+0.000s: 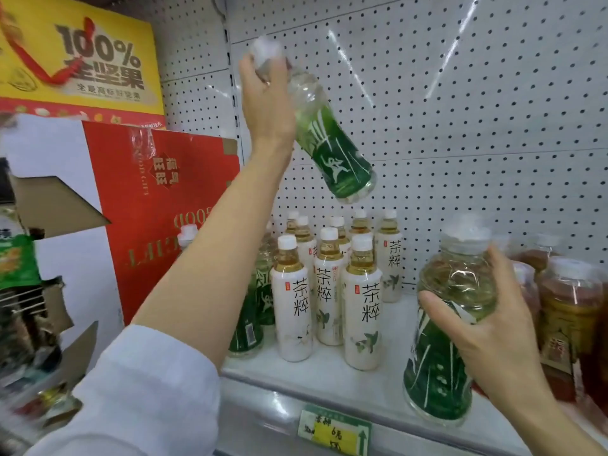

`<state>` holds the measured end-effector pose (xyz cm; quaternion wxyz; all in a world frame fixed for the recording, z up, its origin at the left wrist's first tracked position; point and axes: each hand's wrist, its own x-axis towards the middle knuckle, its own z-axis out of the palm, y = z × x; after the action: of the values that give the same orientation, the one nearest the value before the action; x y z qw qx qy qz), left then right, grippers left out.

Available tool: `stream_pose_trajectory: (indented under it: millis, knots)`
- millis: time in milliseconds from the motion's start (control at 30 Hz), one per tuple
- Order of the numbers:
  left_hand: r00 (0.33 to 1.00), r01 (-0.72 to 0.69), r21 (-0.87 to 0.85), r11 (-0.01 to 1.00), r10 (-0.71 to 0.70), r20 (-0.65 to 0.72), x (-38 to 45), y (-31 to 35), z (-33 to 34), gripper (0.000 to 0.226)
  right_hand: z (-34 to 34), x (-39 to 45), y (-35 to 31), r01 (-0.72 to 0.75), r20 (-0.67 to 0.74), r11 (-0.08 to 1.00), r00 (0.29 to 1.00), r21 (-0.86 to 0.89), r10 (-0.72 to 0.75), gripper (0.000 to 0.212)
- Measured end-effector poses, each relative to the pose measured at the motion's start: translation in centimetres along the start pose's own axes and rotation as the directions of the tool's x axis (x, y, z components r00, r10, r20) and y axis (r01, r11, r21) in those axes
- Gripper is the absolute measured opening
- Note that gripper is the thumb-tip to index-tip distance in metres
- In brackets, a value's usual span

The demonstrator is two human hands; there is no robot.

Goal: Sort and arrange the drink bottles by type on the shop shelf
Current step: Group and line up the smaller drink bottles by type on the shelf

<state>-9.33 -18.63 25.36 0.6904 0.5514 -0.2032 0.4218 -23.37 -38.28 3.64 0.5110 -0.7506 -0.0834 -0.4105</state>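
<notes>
**Two green-label bottles in hand above the shelf**

The left hand [266,93] grips one green-label bottle [332,149] by its neck, raised and tilted before the pegboard [477,110]. The right hand [490,337] wraps its fingers round a second green-label bottle [437,357], low over the shelf [368,386]. Between them, white-label tea bottles [360,311] stand clustered on the shelf; brown-label bottles [569,311] stand right, a red carton [158,218] left.

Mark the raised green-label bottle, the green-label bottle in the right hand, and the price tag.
raised green-label bottle [332,149]: head view, on its green label.
green-label bottle in the right hand [434,366]: head view, lower label.
price tag [334,432]: head view, its yellow patch.
</notes>
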Motion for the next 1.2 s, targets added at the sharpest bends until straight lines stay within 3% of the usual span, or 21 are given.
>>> stream_pose_trajectory:
  millis: [133, 233, 367, 567, 1000, 1200]
  knots:
    - [0.967, -0.112, 0.06, 0.992, 0.123, -0.222, -1.1, 1.5, -6.0, 0.047, 0.8, -1.2, -0.5, 0.016, 0.011, 0.999, 1.0, 0.034, -0.016, 0.084]
    - [0.981, -0.119, 0.157, 0.98, 0.141, -0.133, -4.5, -0.4, -10.4, 0.034, 1.8, -2.3, -0.9, 0.026, 0.024, 0.998, 0.999, 0.063, -0.028, 0.076]
    - [0.99, -0.092, 0.338, 0.937, 0.121, -0.066, -9.4, -4.8, -13.9, 0.023, 4.2, -2.8, -1.4, 0.011, 0.114, 0.996, 0.993, 0.09, -0.021, 0.081]
    - [0.997, -0.071, 0.407, 0.911, 0.064, 0.031, -11.9, -10.9, -15.8, 0.024, 7.9, -3.0, -1.7, 0.02, 0.159, 0.989, 0.986, 0.143, -0.043, 0.084]
    - [0.954, -0.152, 0.515, 0.844, -0.011, 0.3, -11.3, -15.3, -14.5, 0.058, 13.9, -2.9, -2.6, 0.009, 0.111, 0.99, 0.994, 0.142, -0.025, 0.085]
    - [0.857, -0.279, 0.646, 0.71, -0.12, 0.502, -9.7, -14.1, -16.4, 0.071, 16.6, -2.6, -3.2, 0.025, 0.101, 0.993, 0.994, 0.113, -0.036, 0.091]
